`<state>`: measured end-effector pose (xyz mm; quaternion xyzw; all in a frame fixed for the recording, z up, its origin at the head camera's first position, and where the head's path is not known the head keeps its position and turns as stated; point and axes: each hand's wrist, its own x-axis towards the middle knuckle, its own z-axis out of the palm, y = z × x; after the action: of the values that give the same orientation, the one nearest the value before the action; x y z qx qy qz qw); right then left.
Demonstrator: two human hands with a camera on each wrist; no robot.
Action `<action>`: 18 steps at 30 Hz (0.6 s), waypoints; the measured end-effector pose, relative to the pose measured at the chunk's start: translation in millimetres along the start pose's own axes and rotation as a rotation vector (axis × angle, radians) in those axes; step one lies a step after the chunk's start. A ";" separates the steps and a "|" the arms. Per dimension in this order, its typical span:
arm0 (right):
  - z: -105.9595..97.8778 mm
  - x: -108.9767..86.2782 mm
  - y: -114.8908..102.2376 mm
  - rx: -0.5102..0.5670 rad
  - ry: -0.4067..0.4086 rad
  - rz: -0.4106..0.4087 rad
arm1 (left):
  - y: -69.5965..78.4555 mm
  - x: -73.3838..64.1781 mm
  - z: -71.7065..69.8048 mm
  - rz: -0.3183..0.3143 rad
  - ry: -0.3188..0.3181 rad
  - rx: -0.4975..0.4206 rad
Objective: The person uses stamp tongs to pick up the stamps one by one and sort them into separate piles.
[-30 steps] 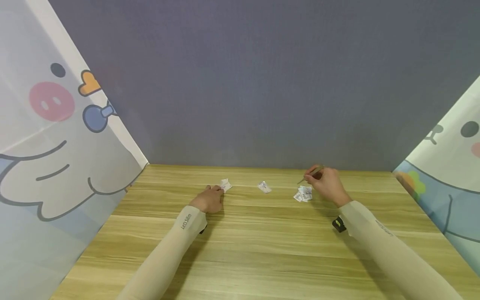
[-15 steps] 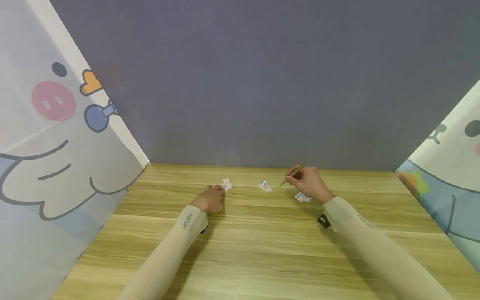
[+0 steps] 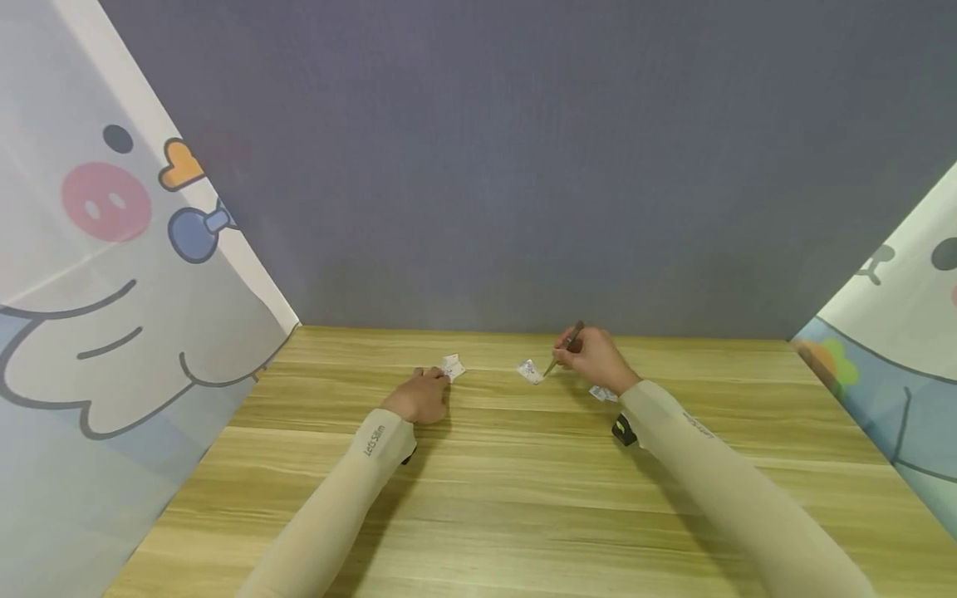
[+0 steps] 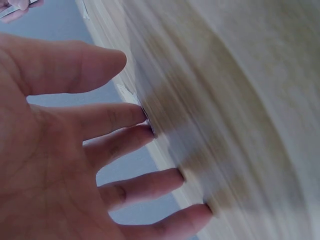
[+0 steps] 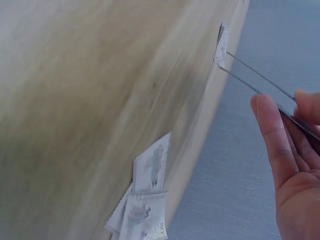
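Note:
My right hand [image 3: 596, 362] pinches a pair of tweezers [image 3: 566, 345] between thumb and fingers. In the right wrist view the prongs of the tweezers [image 5: 245, 83] stand apart, their tips at the edge of the middle stamp [image 5: 222, 45]. That stamp [image 3: 528, 370] lies flat on the table. Partly under my right forearm sits an overlapping pile of perforated stamps [image 5: 150, 170]. On the left, my left hand [image 3: 420, 397] rests its fingertips on the table, with straight fingers touching the near edge of a few pale stamps [image 3: 452, 366].
The wood-grain table [image 3: 478, 498] ends at a grey upright panel [image 3: 478, 166] behind the stamps. Cartoon-printed sheets [image 3: 134, 349] stand on both sides. A black wrist strap piece [image 3: 624, 430] hangs below my right cuff.
My right hand has moved left with the tweezers, from above the right pile to the middle stamp. My left hand stays in place on the left stamps.

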<state>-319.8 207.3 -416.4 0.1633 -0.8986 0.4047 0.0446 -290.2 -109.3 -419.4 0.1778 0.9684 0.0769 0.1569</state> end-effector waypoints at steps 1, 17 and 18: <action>0.2 -0.4 1.2 0.000 -0.003 0.003 | 0.6 1.0 0.2 0.004 0.001 -0.008; 2.4 -9.7 6.0 0.011 -0.017 -0.007 | 61.2 39.2 2.5 0.278 -0.009 -0.052; 3.6 -10.1 6.2 0.014 -0.026 -0.004 | 67.2 42.8 3.7 0.276 -0.023 -0.037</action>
<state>-312.2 211.0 -425.3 0.1706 -0.8960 0.4086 0.0326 -305.4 -31.1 -421.0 0.3071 0.9314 0.1134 0.1590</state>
